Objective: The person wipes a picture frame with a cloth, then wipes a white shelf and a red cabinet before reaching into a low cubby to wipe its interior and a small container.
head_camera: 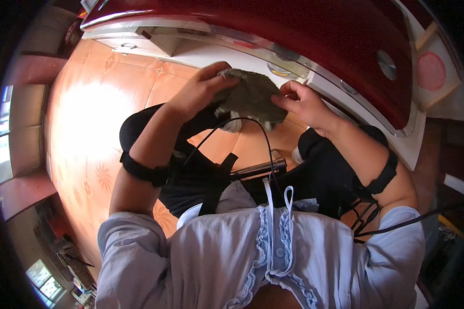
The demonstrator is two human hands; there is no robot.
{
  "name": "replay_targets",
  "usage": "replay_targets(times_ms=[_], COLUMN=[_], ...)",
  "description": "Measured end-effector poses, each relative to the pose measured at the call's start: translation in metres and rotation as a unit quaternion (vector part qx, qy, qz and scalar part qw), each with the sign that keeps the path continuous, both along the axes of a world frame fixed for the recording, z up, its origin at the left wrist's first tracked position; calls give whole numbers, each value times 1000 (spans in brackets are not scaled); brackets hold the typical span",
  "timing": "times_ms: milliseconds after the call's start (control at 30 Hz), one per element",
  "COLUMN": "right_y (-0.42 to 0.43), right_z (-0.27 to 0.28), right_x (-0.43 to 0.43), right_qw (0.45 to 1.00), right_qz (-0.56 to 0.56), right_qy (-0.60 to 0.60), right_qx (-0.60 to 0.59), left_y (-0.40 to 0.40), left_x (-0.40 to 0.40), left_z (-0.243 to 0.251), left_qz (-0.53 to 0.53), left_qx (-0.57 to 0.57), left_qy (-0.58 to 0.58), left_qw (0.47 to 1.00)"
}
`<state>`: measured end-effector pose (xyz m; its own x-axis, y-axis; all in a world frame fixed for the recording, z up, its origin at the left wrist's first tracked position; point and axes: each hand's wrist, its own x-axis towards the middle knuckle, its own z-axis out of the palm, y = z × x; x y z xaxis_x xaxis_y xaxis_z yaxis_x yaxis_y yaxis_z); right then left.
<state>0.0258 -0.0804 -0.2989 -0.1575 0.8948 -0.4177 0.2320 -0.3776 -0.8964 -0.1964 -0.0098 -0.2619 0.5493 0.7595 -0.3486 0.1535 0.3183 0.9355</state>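
Note:
A dark grey-green cloth hangs stretched between my two hands, above the floor and between my knees. My left hand pinches its upper left corner between thumb and fingers. At the cloth's right edge, my right hand grips it with thumb and fingertips. Part of a white shoe shows just below the cloth. A thin black cable arches in front of my body, under the cloth.
A low cabinet with a glossy dark red top curves across the front. Its white drawer with a metal handle is at the left. Orange patterned floor tiles lie beneath, brightly lit at left. A wooden-framed piece stands at far right.

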Motion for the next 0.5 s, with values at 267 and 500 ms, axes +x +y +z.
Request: replay_targets(times_ms=[267, 500], right_y=[19, 22], right_z=[-25, 0], right_x=[-15, -36], right_qw=[990, 978], right_qz=[56, 107], right_qy=[-52, -80], right_qx=[115, 158], left_y=[2, -7], left_x=[-8, 8], left_z=[-8, 28], left_qz=[92, 42], left_qx=[-40, 31], left_qy=[-70, -47], left_qw=[993, 998])
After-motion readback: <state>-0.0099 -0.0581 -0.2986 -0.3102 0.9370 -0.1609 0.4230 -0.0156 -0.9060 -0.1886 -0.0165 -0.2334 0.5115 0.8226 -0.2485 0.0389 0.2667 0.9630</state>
